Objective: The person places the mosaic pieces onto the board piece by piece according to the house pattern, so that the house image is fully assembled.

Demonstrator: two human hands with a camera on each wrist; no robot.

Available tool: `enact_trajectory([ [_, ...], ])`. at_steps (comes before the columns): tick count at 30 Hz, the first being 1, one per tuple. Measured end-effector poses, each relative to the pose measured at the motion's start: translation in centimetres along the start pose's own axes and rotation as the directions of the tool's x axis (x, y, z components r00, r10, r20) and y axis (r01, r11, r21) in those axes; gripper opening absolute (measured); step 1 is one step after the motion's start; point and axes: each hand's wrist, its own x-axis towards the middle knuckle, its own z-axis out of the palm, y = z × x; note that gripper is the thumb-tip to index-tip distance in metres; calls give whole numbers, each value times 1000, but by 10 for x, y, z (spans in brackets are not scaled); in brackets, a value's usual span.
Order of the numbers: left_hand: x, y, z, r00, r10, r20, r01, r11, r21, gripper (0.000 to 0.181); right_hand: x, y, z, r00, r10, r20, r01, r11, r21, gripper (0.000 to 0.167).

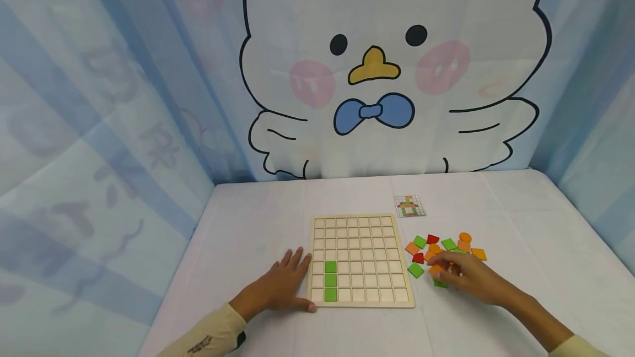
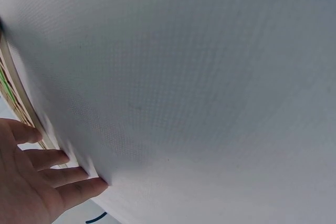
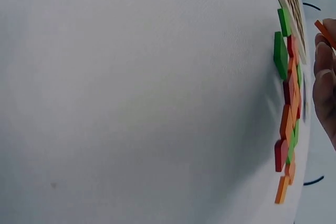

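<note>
A wooden grid board [image 1: 362,306] lies flat on the table, with a column of green square tiles [image 1: 330,280] set in its second column from the left, in the lowest three rows. My left hand [image 1: 284,285] rests at the board's left edge, fingers spread and thumb by the lower left corner. In the left wrist view that hand's fingertips [image 2: 84,184] reach down to the cloth beside the board. Over a pile of loose tiles right of the board, my right hand [image 1: 471,277] pinches an orange tile [image 3: 324,31] between thumb and fingers. It hides part of the pile.
Several loose tiles lie scattered right of the board, including a green one [image 1: 415,270], a red one [image 1: 432,239] and an orange round one [image 1: 465,237]. A small pattern card [image 1: 410,206] lies behind them. A printed curtain [image 1: 278,70] hangs at the table's back edge.
</note>
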Motion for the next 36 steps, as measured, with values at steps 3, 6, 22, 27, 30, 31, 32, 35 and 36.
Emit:
enact_trajectory([
  [3, 0, 1, -1, 1000, -4, 1, 4, 1000, 1, 118, 4, -6, 4, 1000, -27, -9, 27, 1000, -4, 27],
  [6, -1, 2, -2, 1000, -5, 2, 5, 1000, 1, 118, 8, -11, 8, 1000, -30, 2, 30, 999, 16, 27],
  [22, -2, 2, -3, 1000, 4, -4, -4, 1000, -3, 117, 25, -29, 27, 991, -86, 100, 72, 989, 130, 28],
  [27, -2, 1, -3, 1000, 9, -8, -9, 1000, -8, 117, 30, -33, 33, 987, -102, 128, 82, 985, 149, 29],
  [30, -2, 1, -3, 1000, 10, -9, -10, 1000, -4, 117, 33, -35, 37, 986, -110, 122, 92, 985, 147, 29],
  [31, -3, 1, -3, 1000, 11, -9, -11, 1000, -4, 117, 35, -36, 39, 987, -108, 120, 90, 985, 150, 28],
  [32, -3, 1, -3, 1000, 11, -9, -11, 1000, -5, 118, 36, -37, 41, 987, -108, 115, 90, 985, 149, 28],
  [35, -3, 2, -3, 1000, 14, -9, -14, 1000, -14, 118, 40, -40, 46, 989, -109, 104, 93, 984, 152, 26],
  [36, -3, 2, -3, 1000, 14, -10, -14, 1000, -16, 118, 41, -41, 48, 989, -108, 101, 91, 984, 154, 25],
])
